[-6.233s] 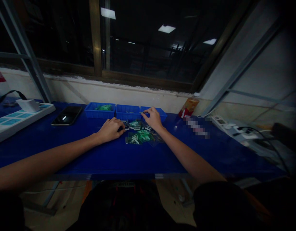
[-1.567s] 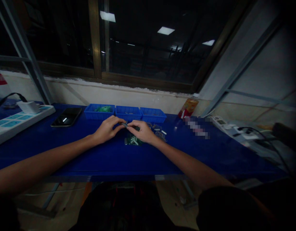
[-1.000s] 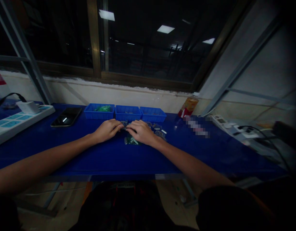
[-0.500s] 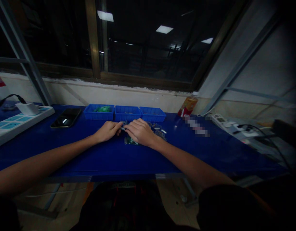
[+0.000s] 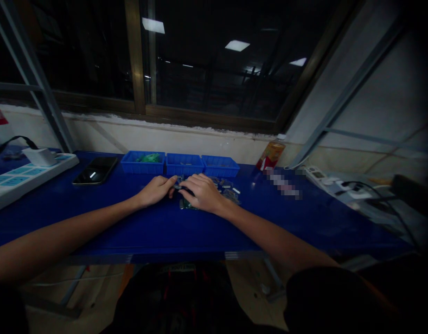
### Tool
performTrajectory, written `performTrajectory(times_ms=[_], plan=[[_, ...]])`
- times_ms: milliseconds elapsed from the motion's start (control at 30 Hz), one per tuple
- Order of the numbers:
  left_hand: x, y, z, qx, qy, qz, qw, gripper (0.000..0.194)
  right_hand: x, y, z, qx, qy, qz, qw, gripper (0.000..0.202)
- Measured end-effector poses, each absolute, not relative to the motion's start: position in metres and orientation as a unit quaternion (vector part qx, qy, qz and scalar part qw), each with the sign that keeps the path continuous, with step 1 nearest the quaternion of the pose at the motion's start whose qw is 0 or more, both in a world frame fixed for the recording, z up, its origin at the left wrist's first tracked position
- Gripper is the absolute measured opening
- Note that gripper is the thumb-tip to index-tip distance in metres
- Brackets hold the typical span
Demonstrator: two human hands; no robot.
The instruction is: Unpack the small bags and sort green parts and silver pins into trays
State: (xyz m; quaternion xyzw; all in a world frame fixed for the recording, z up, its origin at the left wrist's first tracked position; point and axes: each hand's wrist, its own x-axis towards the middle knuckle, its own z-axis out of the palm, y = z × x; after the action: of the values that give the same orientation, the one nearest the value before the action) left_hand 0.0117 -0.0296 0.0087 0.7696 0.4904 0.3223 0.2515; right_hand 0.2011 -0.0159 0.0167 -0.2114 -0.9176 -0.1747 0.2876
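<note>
My left hand (image 5: 154,191) and my right hand (image 5: 201,193) meet fingertip to fingertip over a small metal part (image 5: 178,187) on the blue table (image 5: 165,227), both pinching it. Under and beside my right hand lies a pile of small green and silver parts (image 5: 226,189), mostly hidden by the hand. Just behind the hands stand three shallow blue trays: the left tray (image 5: 143,162) holds green pieces, the middle tray (image 5: 184,163) and the right tray (image 5: 220,166) show little inside.
A black phone (image 5: 95,169) lies at the left, beside a white power strip with a white adapter (image 5: 40,157). A bottle with a red label (image 5: 270,157) stands at the right; power strips and cables (image 5: 342,185) lie further right. A window and wall close the back.
Six seconds ago my right hand was at the right tray; it has come back to meet the left hand over the pile, and both hands have stayed pressed together since.
</note>
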Motion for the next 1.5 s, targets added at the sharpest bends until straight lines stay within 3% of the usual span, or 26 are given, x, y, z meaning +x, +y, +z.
performTrajectory(times_ms=[233,467,533,667,900,1500], plan=[[0.0077,-0.0326,0.0099,0.847,0.387,0.358,0.069,0.026,0.2002,-0.0137,0.0159,-0.27,-0.891,-0.107,0.348,0.02],[0.0057,-0.0313,0.0056,0.848,0.381,0.368,-0.01,0.017,0.1985,-0.0147,0.0173,-0.28,-0.886,-0.023,0.368,0.016],[0.005,-0.0304,0.0058,0.848,0.38,0.37,-0.021,0.016,0.1992,-0.014,0.0167,-0.279,-0.888,-0.009,0.366,0.013],[0.0049,-0.0299,0.0068,0.858,0.373,0.352,-0.034,0.021,0.2012,-0.0123,0.0159,-0.273,-0.89,-0.027,0.365,0.029],[0.0049,-0.0286,0.0045,0.864,0.38,0.327,-0.045,0.029,0.2017,-0.0129,0.017,-0.243,-0.904,-0.094,0.339,0.014],[0.0057,-0.0335,0.0079,0.839,0.399,0.367,-0.044,0.022,0.201,-0.0129,0.0157,-0.261,-0.895,-0.003,0.361,0.02]])
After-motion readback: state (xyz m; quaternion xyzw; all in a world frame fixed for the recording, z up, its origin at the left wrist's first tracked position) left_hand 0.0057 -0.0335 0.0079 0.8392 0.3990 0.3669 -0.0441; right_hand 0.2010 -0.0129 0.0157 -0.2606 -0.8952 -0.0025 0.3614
